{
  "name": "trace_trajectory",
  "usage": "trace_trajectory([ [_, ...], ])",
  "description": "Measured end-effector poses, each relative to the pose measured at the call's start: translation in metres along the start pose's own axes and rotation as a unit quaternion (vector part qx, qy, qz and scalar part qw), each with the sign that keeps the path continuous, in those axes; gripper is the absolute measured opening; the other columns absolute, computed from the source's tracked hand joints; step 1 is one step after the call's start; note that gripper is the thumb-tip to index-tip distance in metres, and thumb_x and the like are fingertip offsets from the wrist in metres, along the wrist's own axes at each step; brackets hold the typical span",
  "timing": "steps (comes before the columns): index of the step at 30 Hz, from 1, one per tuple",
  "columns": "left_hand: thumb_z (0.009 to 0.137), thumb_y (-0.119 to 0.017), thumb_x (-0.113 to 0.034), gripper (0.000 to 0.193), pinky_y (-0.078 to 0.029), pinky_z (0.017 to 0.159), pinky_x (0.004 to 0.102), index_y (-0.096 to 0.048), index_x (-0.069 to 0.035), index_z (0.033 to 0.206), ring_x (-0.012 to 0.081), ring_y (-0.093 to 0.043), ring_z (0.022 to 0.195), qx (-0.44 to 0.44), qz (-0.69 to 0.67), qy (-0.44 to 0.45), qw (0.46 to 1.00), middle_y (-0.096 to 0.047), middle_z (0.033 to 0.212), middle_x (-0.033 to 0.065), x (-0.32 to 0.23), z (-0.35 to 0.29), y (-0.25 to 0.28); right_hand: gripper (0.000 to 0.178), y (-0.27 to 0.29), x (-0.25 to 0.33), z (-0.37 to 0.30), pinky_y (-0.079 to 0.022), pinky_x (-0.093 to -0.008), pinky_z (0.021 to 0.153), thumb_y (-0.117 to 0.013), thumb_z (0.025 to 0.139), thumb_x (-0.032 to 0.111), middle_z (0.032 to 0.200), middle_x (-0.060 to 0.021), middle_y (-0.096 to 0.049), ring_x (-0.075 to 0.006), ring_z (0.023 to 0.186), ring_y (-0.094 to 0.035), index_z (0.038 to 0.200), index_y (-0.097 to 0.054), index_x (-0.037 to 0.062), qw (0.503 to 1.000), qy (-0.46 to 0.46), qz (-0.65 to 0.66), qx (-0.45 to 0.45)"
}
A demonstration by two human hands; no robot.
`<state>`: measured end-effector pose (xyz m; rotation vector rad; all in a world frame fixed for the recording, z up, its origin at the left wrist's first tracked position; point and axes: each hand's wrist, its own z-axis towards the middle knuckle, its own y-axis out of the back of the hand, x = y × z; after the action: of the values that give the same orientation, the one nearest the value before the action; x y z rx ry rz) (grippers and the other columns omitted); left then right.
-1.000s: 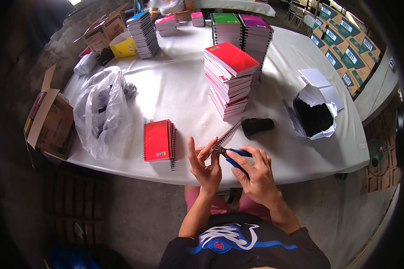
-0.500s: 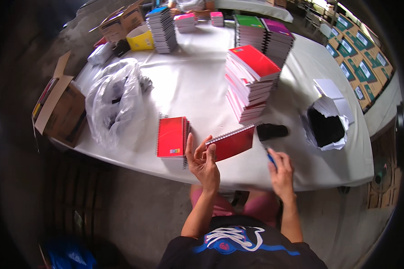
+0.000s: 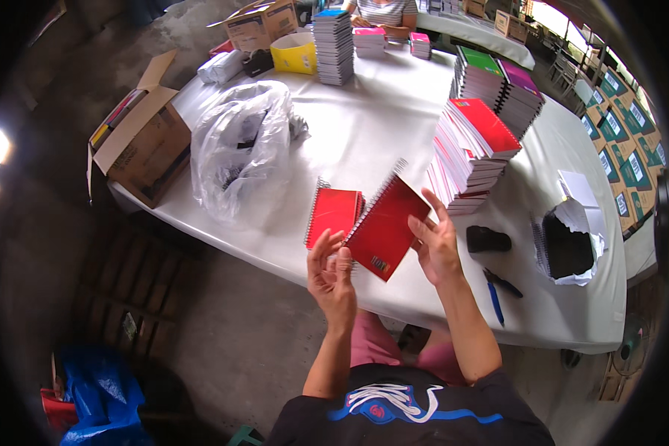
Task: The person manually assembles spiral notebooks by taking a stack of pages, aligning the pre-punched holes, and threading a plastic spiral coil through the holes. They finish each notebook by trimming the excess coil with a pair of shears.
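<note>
A red spiral notebook (image 3: 389, 229) is held up, tilted, above the front edge of the table. My left hand (image 3: 332, 286) pinches its lower left corner by the wire spine. At the opposite edge, my right hand (image 3: 439, 249) grips it, thumb on the cover. Just behind lies a low pile of red spiral notebooks (image 3: 335, 213), partly hidden by the held one. To my right, pliers (image 3: 496, 301) with blue and black handles lie on the table near a small black block (image 3: 488, 238). A tall stack of red notebooks (image 3: 472, 163) rises beyond my right hand.
A clear plastic bag (image 3: 241, 149) and an open carton (image 3: 147, 145) occupy the left side. Green (image 3: 479, 63) and purple notebooks (image 3: 524, 80) are stacked behind the red ones. Torn white paper around black coils (image 3: 570, 241) lies right. Another person (image 3: 383, 13) sits across the table.
The pliers have left my right hand and lie on the table. That hand now grips the notebook, which has turned more upright. The whole view has shifted leftward.
</note>
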<state>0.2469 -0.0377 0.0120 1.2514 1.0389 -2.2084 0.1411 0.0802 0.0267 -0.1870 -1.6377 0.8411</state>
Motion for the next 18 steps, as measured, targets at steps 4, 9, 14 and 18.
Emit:
trace_trajectory([
  [4, 0.095, -0.053, -0.018, 0.041, -0.039, 0.092, 0.0308, -0.045, -0.003, 0.132, 0.0192, -0.049, 0.114, -0.022, 0.211, -0.02, 0.977, -0.052, 0.128, 0.0126, 0.008, 0.025, 0.038, 0.041, -0.012, -0.01, 0.055, -0.049, -0.0291, 0.078, -0.048, 0.094, 0.011, 0.102, -0.0036, -0.064, -0.011, 0.085, -0.06, 0.133, -0.035, 0.0106, 0.994, -0.017, 0.109, 0.001],
  [9, 0.1, -0.043, -0.028, 0.046, -0.03, 0.106, 0.0347, -0.037, -0.002, 0.138, 0.024, -0.036, 0.131, -0.023, 0.156, 0.074, 0.985, -0.04, 0.139, 0.0154, 0.038, 0.033, 0.06, 0.035, -0.048, -0.008, 0.11, -0.044, -0.0237, 0.059, -0.046, 0.085, 0.005, 0.078, -0.0059, -0.063, -0.0099, 0.062, -0.057, 0.119, -0.052, 0.0028, 0.933, 0.162, -0.242, 0.214],
  [14, 0.1, -0.038, -0.032, 0.051, -0.025, 0.109, 0.0328, -0.031, -0.001, 0.14, 0.023, -0.034, 0.133, -0.005, 0.112, 0.095, 0.989, -0.036, 0.142, 0.0172, 0.048, 0.038, 0.061, 0.063, -0.103, -0.038, 0.097, -0.038, -0.0414, 0.088, -0.055, 0.076, 0.013, 0.076, -0.0075, -0.061, -0.0202, 0.071, -0.06, 0.137, -0.037, 0.0189, 0.58, 0.211, -0.672, 0.41],
  [18, 0.098, -0.045, -0.026, 0.044, -0.032, 0.105, 0.0354, -0.041, -0.003, 0.136, 0.0254, -0.038, 0.129, 0.022, 0.156, 0.073, 0.985, -0.038, 0.141, 0.0158, 0.059, 0.04, 0.057, 0.08, -0.078, -0.06, 0.096, -0.02, -0.0521, 0.104, -0.055, 0.075, 0.007, 0.105, -0.0034, -0.061, -0.0167, 0.104, -0.055, 0.147, -0.022, 0.0239, 0.623, 0.271, -0.645, 0.349],
])
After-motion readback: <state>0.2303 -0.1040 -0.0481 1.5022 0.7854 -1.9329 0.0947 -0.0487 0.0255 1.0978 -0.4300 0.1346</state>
